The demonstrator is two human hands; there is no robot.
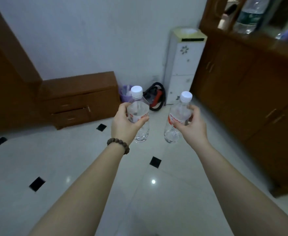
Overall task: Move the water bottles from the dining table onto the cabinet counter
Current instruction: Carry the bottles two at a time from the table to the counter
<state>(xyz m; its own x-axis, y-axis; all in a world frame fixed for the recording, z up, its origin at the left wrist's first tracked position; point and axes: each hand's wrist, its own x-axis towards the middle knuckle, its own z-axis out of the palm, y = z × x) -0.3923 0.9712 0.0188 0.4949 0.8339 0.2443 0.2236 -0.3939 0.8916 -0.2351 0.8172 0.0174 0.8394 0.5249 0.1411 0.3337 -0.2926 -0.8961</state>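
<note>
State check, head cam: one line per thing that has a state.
left hand: grips the left bottle around its label
right hand: grips the right bottle around its label
left bottle: capped, upright, held in the air over the floor
right bottle: capped, slightly tilted, held in the air
low drawer unit: lower drawers slightly ajar
tall cabinet: doors closed
large bottle on the cabinet counter: standing

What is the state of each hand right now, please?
Left hand: fingers curled round the left water bottle, holding it upright.
Right hand: fingers curled round the right water bottle, holding it upright.
</note>
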